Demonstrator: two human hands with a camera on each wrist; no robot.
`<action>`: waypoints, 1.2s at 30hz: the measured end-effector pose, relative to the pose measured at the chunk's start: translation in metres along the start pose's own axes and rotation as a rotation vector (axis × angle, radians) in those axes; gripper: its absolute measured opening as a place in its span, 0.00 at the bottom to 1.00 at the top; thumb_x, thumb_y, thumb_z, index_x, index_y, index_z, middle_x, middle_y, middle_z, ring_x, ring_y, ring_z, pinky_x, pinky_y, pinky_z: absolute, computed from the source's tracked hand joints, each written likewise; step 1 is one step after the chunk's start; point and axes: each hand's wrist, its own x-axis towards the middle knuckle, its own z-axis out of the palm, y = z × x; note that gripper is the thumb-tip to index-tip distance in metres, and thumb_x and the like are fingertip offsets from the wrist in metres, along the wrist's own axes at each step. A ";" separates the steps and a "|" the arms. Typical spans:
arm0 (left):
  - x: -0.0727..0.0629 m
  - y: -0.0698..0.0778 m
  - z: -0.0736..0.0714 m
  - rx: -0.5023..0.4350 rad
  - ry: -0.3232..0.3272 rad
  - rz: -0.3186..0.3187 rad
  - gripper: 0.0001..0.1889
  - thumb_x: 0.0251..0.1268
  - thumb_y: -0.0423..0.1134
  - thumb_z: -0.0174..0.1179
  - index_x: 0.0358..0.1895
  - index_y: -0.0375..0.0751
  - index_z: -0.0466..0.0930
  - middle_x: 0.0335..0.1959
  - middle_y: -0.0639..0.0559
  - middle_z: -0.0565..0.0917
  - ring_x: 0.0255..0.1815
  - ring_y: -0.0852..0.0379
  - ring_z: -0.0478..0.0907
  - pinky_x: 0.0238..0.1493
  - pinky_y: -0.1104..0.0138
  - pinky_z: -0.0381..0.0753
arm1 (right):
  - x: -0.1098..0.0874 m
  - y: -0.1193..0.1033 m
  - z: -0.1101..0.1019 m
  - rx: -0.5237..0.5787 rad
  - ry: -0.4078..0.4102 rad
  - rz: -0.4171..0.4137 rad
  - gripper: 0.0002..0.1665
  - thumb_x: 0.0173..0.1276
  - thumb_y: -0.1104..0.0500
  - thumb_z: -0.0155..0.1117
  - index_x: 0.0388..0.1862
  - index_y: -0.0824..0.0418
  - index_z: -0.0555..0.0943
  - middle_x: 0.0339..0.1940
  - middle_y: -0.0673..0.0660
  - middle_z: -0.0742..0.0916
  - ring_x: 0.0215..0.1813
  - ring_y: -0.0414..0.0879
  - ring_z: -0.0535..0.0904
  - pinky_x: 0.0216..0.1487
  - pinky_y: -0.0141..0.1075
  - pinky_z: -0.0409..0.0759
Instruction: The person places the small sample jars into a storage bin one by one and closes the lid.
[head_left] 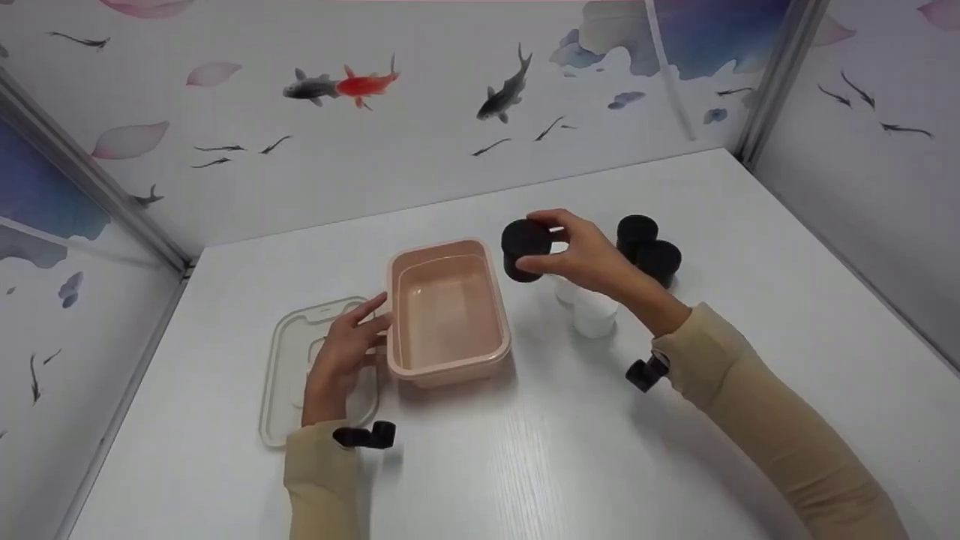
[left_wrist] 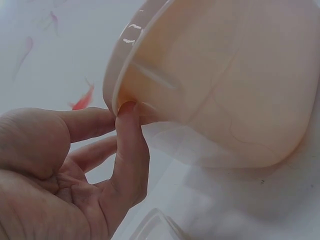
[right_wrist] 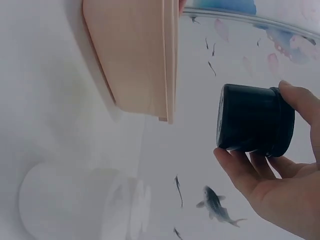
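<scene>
Jar (head_left: 520, 247), black, in right grip (head_left: 585, 255); pink tub (head_left: 454, 319) against left grip (head_left: 343, 351)

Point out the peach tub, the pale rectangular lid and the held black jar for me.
Peach tub (head_left: 452, 319), head view: bare inner floor.
Pale rectangular lid (head_left: 289, 367), head view: left part of its surface.
Held black jar (right_wrist: 248, 119), right wrist view: side wall.

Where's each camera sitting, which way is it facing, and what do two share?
Head: worn on the head, looking forward and down at the tabletop; both sleeves, the left hand and the right hand show.
Left wrist: on that wrist, facing the pink tub; the left hand shows, touching its rim.
Right wrist: on that wrist, facing the black container; the right hand shows, holding it.
Shared: head and right wrist both show the black container.
</scene>
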 end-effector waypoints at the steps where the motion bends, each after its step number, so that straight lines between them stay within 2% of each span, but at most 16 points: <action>1: 0.000 0.000 0.000 0.001 -0.003 -0.002 0.26 0.75 0.45 0.57 0.74 0.59 0.67 0.63 0.41 0.81 0.54 0.51 0.84 0.40 0.65 0.82 | 0.001 -0.004 0.003 -0.003 -0.004 0.000 0.43 0.62 0.54 0.75 0.74 0.58 0.67 0.69 0.60 0.75 0.72 0.55 0.72 0.62 0.48 0.78; 7: -0.003 -0.003 -0.001 -0.005 0.000 -0.029 0.26 0.75 0.45 0.57 0.74 0.60 0.68 0.63 0.44 0.81 0.56 0.51 0.83 0.42 0.65 0.81 | 0.010 -0.024 0.022 -0.051 -0.027 -0.022 0.43 0.60 0.53 0.76 0.72 0.58 0.69 0.68 0.58 0.76 0.71 0.55 0.72 0.63 0.49 0.78; 14: -0.002 -0.002 -0.003 -0.003 -0.003 -0.019 0.26 0.75 0.46 0.58 0.74 0.60 0.68 0.64 0.44 0.80 0.57 0.50 0.83 0.43 0.64 0.83 | 0.031 -0.036 0.038 -0.112 -0.062 -0.034 0.41 0.60 0.52 0.76 0.71 0.58 0.71 0.67 0.60 0.75 0.68 0.55 0.74 0.61 0.47 0.79; 19: -0.002 -0.002 -0.003 0.005 -0.009 -0.024 0.26 0.75 0.47 0.58 0.74 0.60 0.68 0.65 0.44 0.80 0.57 0.51 0.83 0.45 0.63 0.82 | 0.046 -0.042 0.045 -0.103 -0.105 -0.025 0.42 0.61 0.53 0.75 0.72 0.60 0.70 0.68 0.61 0.76 0.66 0.54 0.75 0.61 0.45 0.79; 28: 0.000 0.000 -0.001 -0.015 -0.017 0.009 0.26 0.75 0.45 0.57 0.74 0.59 0.67 0.64 0.43 0.80 0.53 0.53 0.85 0.38 0.65 0.83 | 0.067 -0.056 0.056 -0.125 -0.125 0.012 0.42 0.62 0.55 0.74 0.73 0.60 0.68 0.68 0.61 0.76 0.64 0.52 0.78 0.65 0.43 0.78; 36: -0.001 0.001 -0.001 -0.027 -0.028 0.003 0.26 0.75 0.45 0.57 0.74 0.59 0.67 0.65 0.42 0.79 0.55 0.51 0.84 0.42 0.63 0.82 | 0.081 -0.060 0.073 -0.129 -0.138 0.005 0.40 0.63 0.56 0.73 0.71 0.63 0.69 0.66 0.63 0.77 0.63 0.53 0.78 0.65 0.42 0.78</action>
